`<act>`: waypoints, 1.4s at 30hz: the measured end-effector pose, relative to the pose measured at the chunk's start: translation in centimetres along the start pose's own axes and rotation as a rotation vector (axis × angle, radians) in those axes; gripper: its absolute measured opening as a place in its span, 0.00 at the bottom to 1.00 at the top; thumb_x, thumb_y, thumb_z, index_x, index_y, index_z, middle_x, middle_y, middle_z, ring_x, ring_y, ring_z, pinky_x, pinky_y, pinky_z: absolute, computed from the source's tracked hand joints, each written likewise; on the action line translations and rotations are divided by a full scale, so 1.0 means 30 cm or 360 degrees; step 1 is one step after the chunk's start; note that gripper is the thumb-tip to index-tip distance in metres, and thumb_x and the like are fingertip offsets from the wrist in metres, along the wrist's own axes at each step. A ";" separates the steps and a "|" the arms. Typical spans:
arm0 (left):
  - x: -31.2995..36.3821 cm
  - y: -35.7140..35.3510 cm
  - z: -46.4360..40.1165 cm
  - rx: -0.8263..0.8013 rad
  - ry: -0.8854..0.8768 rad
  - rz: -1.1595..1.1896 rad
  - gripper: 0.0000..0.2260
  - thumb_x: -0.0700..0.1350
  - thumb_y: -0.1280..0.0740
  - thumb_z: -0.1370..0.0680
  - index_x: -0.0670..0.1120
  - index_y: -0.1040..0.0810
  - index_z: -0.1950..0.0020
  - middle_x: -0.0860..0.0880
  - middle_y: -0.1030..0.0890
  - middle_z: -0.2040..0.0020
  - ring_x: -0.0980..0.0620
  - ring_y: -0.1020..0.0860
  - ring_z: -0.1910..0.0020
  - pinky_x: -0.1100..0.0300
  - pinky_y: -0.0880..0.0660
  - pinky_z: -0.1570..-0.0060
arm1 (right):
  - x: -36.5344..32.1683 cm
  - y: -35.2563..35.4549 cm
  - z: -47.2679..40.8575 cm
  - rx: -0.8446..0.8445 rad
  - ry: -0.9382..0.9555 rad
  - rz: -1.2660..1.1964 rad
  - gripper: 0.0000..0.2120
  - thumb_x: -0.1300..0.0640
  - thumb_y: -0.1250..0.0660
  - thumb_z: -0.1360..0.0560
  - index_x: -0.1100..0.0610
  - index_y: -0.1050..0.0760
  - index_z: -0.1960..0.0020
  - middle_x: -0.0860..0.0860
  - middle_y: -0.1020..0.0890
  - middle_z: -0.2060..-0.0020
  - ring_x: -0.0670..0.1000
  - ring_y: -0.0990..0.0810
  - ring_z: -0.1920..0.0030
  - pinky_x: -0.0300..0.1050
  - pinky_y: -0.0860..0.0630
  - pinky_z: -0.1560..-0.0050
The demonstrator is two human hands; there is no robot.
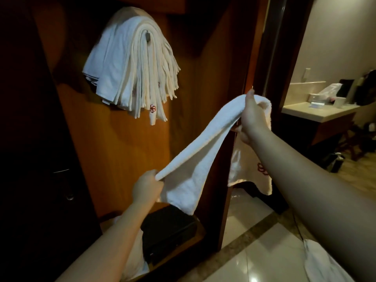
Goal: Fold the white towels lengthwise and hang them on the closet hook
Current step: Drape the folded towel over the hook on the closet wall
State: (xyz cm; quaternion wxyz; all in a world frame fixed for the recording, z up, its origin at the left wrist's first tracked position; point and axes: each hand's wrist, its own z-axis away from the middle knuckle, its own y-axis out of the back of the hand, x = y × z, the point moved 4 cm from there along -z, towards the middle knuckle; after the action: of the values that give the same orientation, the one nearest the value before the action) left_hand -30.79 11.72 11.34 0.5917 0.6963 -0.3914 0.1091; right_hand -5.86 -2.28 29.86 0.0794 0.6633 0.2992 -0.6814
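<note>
Right hand [251, 121] clenched around upper end of folded white towel [200, 151], left hand [147, 187] pinching lower end; stretched before closet, below stacked towels [132, 64] draped over hook [148, 36].

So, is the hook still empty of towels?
No, a thick stack of folded towels already hangs over the hook.

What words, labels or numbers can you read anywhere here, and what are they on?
No readable text anywhere.
Hanging towels on the closet hook: one shows a red flower emblem, no letters.
Towel held between the left hand and right hand: its hanging end carries a red emblem, no words.
Items on the counter: too small and blurred to read.
</note>
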 end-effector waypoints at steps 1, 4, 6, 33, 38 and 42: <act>-0.032 0.010 -0.016 -0.0029 0.0020 0.0001 0.07 0.43 0.35 0.23 0.53 0.27 0.60 0.51 0.23 0.64 0.52 0.25 0.68 0.59 0.34 0.71 | 0.004 0.015 -0.020 0.0045 -0.0009 -0.0046 0.38 0.34 0.40 0.21 0.53 0.47 0.19 0.56 0.32 0.25 0.61 0.32 0.26 0.62 0.28 0.36; -0.095 0.060 -0.059 -0.0037 0.0030 0.0227 0.04 0.46 0.34 0.23 0.53 0.24 0.57 0.48 0.20 0.62 0.48 0.22 0.66 0.57 0.29 0.68 | 0.019 0.056 -0.077 0.0128 -0.0072 -0.0194 0.39 0.34 0.40 0.21 0.53 0.47 0.19 0.55 0.34 0.24 0.60 0.34 0.25 0.62 0.31 0.33; -0.116 0.109 -0.075 0.0025 0.0067 0.0568 0.05 0.47 0.33 0.24 0.58 0.23 0.56 0.52 0.19 0.58 0.49 0.20 0.61 0.55 0.27 0.65 | 0.027 0.073 -0.098 0.0168 -0.0123 -0.0259 0.40 0.33 0.39 0.22 0.52 0.47 0.19 0.55 0.36 0.23 0.60 0.36 0.24 0.61 0.30 0.34; 0.040 0.275 0.092 -0.0468 0.0106 0.1543 0.14 0.36 0.36 0.20 0.52 0.19 0.43 0.48 0.17 0.43 0.45 0.19 0.45 0.49 0.23 0.50 | 0.136 0.187 -0.157 0.0193 -0.0479 -0.0913 0.19 0.46 0.33 0.21 0.58 0.26 0.38 0.59 0.16 0.49 0.60 0.14 0.54 0.51 0.18 0.68; 0.039 0.360 0.084 -0.0432 -0.0202 0.1914 0.20 0.31 0.40 0.19 0.51 0.15 0.56 0.51 0.15 0.45 0.48 0.17 0.43 0.56 0.17 0.59 | 0.144 0.227 -0.151 0.0253 -0.0473 -0.0883 0.15 0.49 0.30 0.22 0.60 0.26 0.46 0.59 0.14 0.57 0.60 0.13 0.65 0.54 0.20 0.74; 0.049 0.369 0.100 -0.0411 -0.0279 0.1875 0.19 0.33 0.39 0.19 0.52 0.16 0.60 0.54 0.15 0.49 0.52 0.15 0.54 0.60 0.21 0.70 | 0.152 0.237 -0.152 0.0272 -0.0463 -0.0848 0.13 0.50 0.30 0.22 0.59 0.25 0.46 0.58 0.13 0.62 0.59 0.14 0.66 0.54 0.18 0.71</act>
State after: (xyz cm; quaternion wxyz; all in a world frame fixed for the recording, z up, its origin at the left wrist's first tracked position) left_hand -38.20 8.46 19.60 0.4770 0.2918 -0.7681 0.3120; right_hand 1.16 -4.38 23.64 -0.1160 0.4614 0.3898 -0.7885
